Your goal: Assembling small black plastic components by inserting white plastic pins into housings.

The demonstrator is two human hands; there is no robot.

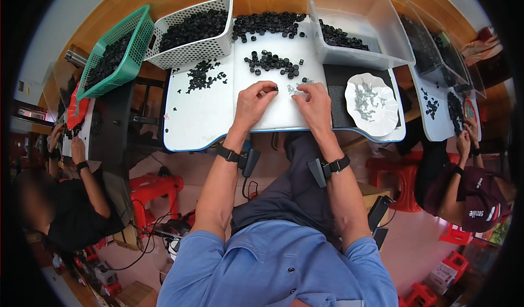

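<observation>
My left hand (253,103) is closed in a pinch over the white tabletop, with a small black round cap (275,88) between thumb and fingertips. To its right, my right hand (315,105) has thumb and fingers drawn together beside a few small clear pieces (292,88). Whatever lies between those fingertips is too small to make out. A loose group of black caps (271,62) lies just beyond both hands. Farther left on the table are scattered small black parts (202,76). More small clear pieces lie on a white scalloped plate (386,122) to the right.
A green basket (113,84), a white basket (191,56) and a clear plastic bin (376,58) with black parts stand along the back. Black caps (267,22) are heaped between them. Co-workers sit on both sides, near red stools (155,189).
</observation>
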